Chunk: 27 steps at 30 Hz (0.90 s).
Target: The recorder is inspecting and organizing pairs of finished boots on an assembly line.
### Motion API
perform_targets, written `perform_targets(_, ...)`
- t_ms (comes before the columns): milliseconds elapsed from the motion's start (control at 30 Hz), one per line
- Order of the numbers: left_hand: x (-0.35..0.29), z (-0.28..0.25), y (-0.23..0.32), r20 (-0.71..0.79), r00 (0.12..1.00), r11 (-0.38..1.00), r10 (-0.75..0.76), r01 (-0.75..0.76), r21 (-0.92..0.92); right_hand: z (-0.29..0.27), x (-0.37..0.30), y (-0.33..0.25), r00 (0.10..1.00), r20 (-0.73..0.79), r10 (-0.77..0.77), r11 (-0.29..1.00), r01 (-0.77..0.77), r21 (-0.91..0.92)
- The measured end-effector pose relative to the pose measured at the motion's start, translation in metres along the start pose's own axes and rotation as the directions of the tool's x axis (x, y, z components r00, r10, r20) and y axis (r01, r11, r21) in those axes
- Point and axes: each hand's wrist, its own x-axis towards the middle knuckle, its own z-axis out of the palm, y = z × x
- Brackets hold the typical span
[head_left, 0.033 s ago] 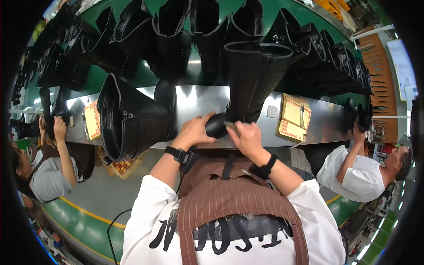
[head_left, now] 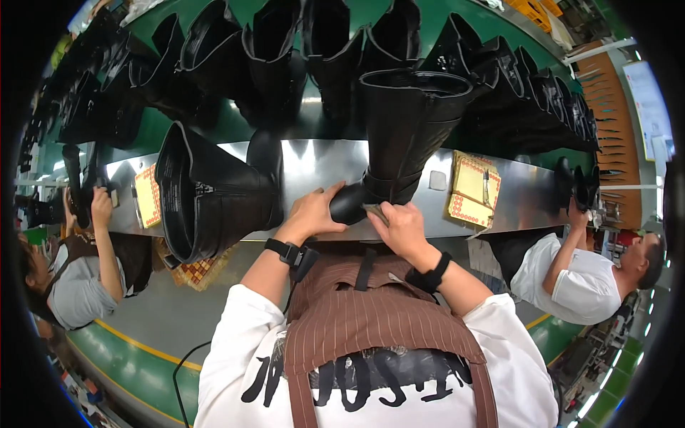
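A tall black boot (head_left: 407,135) stands upright on the metal bench, its toe pointing left and toward me. My left hand (head_left: 312,212) wraps round the toe, thumb and fingers on either side. At the near side of the foot, my right hand (head_left: 399,227) is closed on a small flat greyish piece (head_left: 374,209), which touches or nearly touches the boot; its kind is hard to make out. To the left, a second black boot (head_left: 228,196) lies on its side, its wide opening facing left and a zip showing along the shaft.
Rows of black boots (head_left: 271,64) stand on the green surface (head_left: 314,93) beyond the metal bench (head_left: 321,160). Right of my boot are a small grey block (head_left: 439,180) and a yellow card stack (head_left: 467,184) with a pen-like tool (head_left: 486,187). Co-workers handle boots at both sides.
My right hand has shifted very slightly toward me with the small greyish piece. The left hand stays round the toe, and the boots stand much as before.
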Motion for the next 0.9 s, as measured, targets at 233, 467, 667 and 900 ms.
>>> perform_targets(233, -0.001, 0.004, 0.001, 0.014, 1.0, 1.0, -0.006, 0.006, 0.009, -0.03, 0.006, 0.069, 0.734, -0.576, 0.359, 0.888, -0.079, 0.453)
perform_targets(467, -0.002, 0.0, 0.003, 0.045, 0.998, 0.999, -0.037, 0.036, 0.017, -0.017, 0.02, 0.127, 0.741, -0.344, 0.577, 0.81, -0.467, 0.354)
perform_targets(667, 0.006, -0.024, 0.045, -0.208, 0.97, 0.986, 0.129, -0.148, -0.078, -0.046, 0.023, 0.072, 0.787, -0.523, 0.326, 0.658, 0.208, 0.724)
perform_targets(900, 0.069, -0.076, 0.096, -0.357, 0.915, 0.552, -0.186, -0.203, -0.808, -0.054, 0.049, 0.041, 0.825, -0.415, 0.385, 0.727, 0.007, 0.687)
